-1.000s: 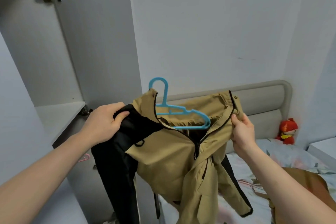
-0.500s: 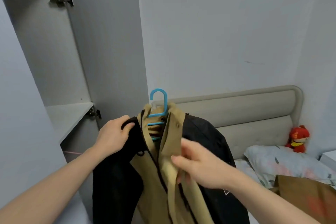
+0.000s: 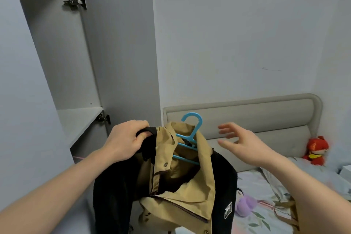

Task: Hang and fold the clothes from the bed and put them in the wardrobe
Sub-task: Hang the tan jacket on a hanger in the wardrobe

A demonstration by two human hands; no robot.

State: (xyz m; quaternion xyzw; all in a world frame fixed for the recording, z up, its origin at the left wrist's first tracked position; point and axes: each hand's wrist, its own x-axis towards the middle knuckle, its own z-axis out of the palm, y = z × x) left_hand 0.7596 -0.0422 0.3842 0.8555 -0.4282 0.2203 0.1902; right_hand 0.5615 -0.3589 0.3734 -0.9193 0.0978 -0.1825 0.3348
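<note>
One jacket, tan with black sleeves, hangs on one blue hanger in front of the person, between the open wardrobe and the bed. The left hand grips the jacket's black shoulder, fingers curled over the fabric. The right hand hovers just beside the hanger with fingers spread and relaxed, holding nothing and apart from the cloth. The hanger's hook stands clear above the collar. Two hinges show on the wardrobe's edge, one high and one by the single shelf. On the bed lie one purple soft thing, one red toy by the headboard, and at the lower right what may be one more brown garment, mostly cut off.
</note>
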